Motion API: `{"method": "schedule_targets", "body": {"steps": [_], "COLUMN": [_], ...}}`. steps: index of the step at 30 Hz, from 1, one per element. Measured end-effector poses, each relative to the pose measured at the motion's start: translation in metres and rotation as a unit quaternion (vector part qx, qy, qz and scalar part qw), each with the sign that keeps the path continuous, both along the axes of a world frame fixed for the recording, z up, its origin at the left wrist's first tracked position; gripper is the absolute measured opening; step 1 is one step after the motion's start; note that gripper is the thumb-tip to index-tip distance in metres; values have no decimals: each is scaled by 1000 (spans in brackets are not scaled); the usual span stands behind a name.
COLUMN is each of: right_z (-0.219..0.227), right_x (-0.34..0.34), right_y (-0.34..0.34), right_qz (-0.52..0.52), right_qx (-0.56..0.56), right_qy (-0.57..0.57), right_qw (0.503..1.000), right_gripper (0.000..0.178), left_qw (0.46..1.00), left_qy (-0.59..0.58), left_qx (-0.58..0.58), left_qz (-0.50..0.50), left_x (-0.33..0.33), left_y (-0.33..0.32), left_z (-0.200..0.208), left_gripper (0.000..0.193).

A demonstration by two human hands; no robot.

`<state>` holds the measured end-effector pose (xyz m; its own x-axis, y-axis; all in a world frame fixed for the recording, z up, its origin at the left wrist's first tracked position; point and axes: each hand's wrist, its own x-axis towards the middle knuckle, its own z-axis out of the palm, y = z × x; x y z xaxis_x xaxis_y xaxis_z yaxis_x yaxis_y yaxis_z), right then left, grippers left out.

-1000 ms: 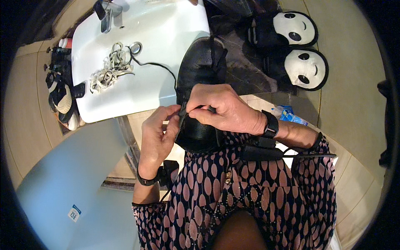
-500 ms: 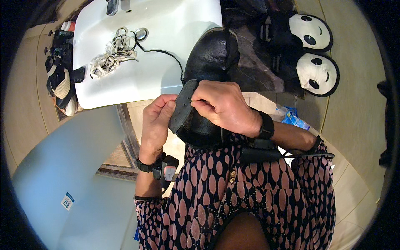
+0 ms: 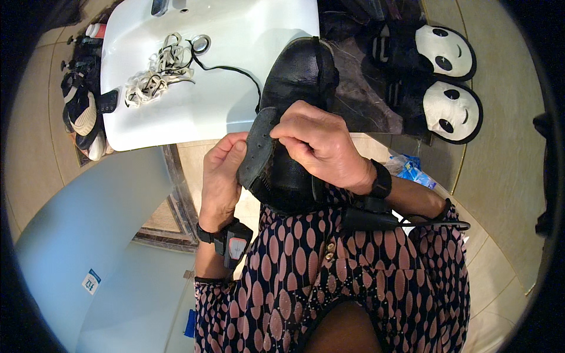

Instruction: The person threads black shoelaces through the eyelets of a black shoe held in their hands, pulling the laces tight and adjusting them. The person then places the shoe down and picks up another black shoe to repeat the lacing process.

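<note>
A black leather shoe (image 3: pixel 297 73) is held in front of my body, its rounded toe pointing away over the sink's edge. My left hand (image 3: pixel 222 170) pinches the outer edge of its stiff eyelet flap (image 3: pixel 259 144), thumb on top. Several small holes show in the flap. My right hand (image 3: pixel 323 144) is closed at the flap's inner edge, its fingertips pinched together; whatever is between them is too small to make out. A black shoelace (image 3: pixel 232 73) trails from beside the flap into the sink.
In the white sink (image 3: pixel 132 126) lies a tangle of white and dark laces (image 3: pixel 159 73) beside the round drain (image 3: pixel 200 44). Black slippers with white cartoon faces (image 3: pixel 453 112) sit to the right. More shoes (image 3: pixel 82 115) are at the left, above a frosted glass panel (image 3: pixel 100 223).
My right hand's fingertips have shifted slightly up along the flap's edge, and the hand has lifted a little. My left hand keeps its grip. The view has shifted slightly.
</note>
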<state>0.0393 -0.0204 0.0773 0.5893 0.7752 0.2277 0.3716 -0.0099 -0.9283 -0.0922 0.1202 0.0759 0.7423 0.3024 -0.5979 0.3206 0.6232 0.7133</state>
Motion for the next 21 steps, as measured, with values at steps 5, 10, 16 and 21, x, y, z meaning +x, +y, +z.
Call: {"method": "schedule_targets", "body": {"steps": [5, 10, 16, 21], "right_z": [6, 6, 7, 2], "right_x": [3, 3, 2, 0], "right_y": [4, 9, 11, 13], "right_qz": [-16, -14, -10, -25], "right_qx": [-64, -70, -92, -89], "right_qy": [-67, -90, -125, -177], "right_qw": [996, 993, 988, 980], "right_gripper": [17, 18, 18, 19], "left_qw": [1000, 1000, 1000, 998], "left_qy": [-8, -12, 1, 13], "left_qx": [6, 23, 23, 61], "left_qz": [-5, -10, -13, -32], "left_x": [1, 0, -1, 2], "left_y": [-2, -2, -3, -4], "left_z": [4, 2, 6, 12], "left_gripper": [25, 25, 24, 22]}}
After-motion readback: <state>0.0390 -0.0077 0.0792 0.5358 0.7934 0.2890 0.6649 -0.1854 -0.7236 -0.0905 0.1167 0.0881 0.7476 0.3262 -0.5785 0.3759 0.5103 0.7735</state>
